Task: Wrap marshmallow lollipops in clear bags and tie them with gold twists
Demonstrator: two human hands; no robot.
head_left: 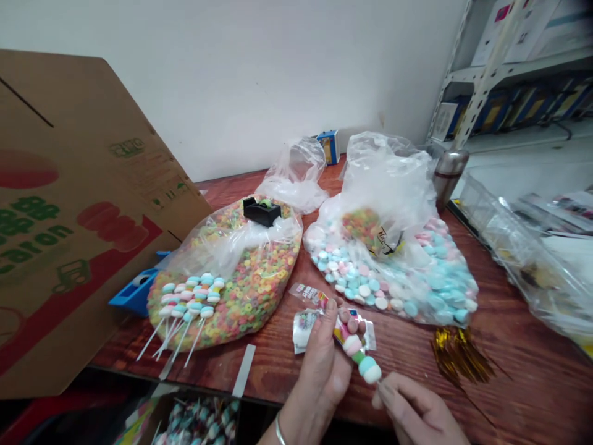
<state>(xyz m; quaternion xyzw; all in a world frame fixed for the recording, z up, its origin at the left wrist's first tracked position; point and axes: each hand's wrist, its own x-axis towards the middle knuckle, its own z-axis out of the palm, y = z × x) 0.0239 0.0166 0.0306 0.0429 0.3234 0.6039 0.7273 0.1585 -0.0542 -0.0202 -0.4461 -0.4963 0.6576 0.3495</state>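
Hands: left hand (319,364) clamped on pastel marshmallow-candy skewer (356,352); right hand (417,411) at its near end, hold unclear.
Place: skewer above near edge of red-brown wooden table (519,371).
Left: clear bag of coloured cereal rings (259,284).
Right: clear bag of pastel round candies (407,278).

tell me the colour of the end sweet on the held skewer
The end sweet on the skewer is layered pale blue and white, best seen in the head view.

left hand (322,364): bare, thin silver bangle (280,431) at wrist | right hand (417,411): bare
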